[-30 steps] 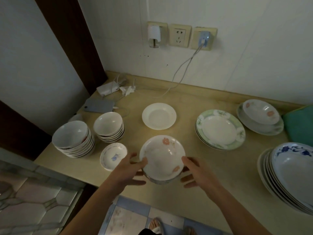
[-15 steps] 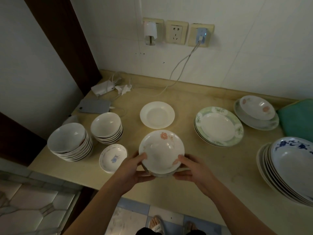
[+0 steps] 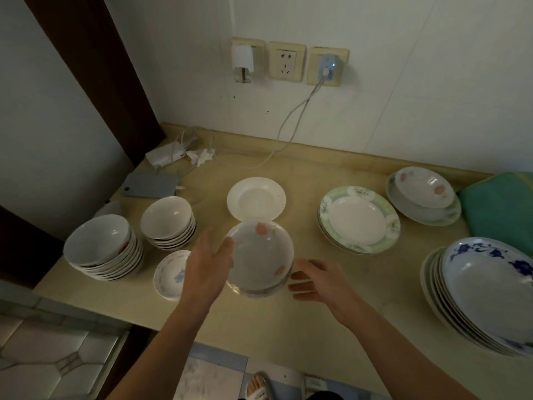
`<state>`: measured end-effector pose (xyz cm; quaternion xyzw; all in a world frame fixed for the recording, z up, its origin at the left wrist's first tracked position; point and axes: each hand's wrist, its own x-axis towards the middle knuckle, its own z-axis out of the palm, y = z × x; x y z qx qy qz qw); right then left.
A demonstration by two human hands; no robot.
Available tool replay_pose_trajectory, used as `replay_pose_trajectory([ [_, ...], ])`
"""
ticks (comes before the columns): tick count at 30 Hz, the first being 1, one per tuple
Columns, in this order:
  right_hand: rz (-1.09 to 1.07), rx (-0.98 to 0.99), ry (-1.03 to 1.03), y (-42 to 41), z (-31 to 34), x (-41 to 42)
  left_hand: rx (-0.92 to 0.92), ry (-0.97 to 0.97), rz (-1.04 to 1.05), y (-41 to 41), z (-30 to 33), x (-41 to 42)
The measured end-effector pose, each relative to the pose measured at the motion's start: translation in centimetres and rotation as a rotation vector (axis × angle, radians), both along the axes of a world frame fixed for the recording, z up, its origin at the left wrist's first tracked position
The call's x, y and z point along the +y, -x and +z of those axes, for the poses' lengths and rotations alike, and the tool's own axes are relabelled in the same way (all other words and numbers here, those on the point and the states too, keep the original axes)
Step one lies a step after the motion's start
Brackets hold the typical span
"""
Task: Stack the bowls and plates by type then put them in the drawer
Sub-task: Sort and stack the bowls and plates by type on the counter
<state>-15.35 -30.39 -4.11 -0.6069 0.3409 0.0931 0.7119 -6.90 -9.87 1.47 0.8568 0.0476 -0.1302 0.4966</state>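
- The stack of pink-flowered bowls (image 3: 259,256) is sitting on the worktop (image 3: 331,284) directly between your two hands, at the near edge.
- Your left hand (image 3: 206,269) is lying against the stack's left rim, fingers spread and open; the thumb appears to be touching the rim, but nothing is being gripped.
- Your right hand (image 3: 314,280) is hovering just beside the stack's right side, fingers open and apart from the rim.
- The left hand is the nearer of the two. The stack is round, so no long axis is governing the approach.
- Judgement: the coming move is turning on both hands closing inward on opposite rims.
- A matching pink-flowered bowl (image 3: 424,187) is resting on a larger plate far forward and to the right of your right hand, well apart.
- No drawer is showing in this view.
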Motion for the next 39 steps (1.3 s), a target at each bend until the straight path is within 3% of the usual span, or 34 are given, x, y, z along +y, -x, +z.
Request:
replay_pose_trajectory([
  [4, 0.031, -0.033, 0.237, 0.0, 2.3, -3.2, -0.258, 0.052, -0.025, 0.2, 3.0, -4.2],
  [8, 0.052, -0.180, 0.383, 0.6, 6.3, -8.6, -0.345, 0.187, -0.131, 0.5, 3.9, -10.8],
  [12, -0.036, -0.250, 0.473, 1.7, 9.9, -16.1, -0.321, 0.126, -0.227, 0.0, 2.0, -18.0],
  [17, -0.203, -0.188, 0.629, 3.2, 11.0, -26.9, -0.152, -0.161, -0.307, -1.1, -2.2, -24.0],
  [20, -0.225, -0.118, 0.665, 3.0, 9.7, -32.3, -0.091, -0.254, -0.238, -1.2, -4.2, -25.5],
  [23, -0.197, -0.018, 0.709, 2.1, 7.5, -36.3, 0.044, -0.196, -0.153, -1.1, -5.8, -26.4],
  [28, -0.148, 0.139, 0.632, -0.4, 3.5, -40.1, 0.103, -0.147, -0.091, -0.9, -7.4, -27.0],
  [39, -0.199, 0.247, 0.326, -4.2, 0.2, -41.6, 0.148, 0.030, -0.025, -1.9, -7.9, -26.2],
])
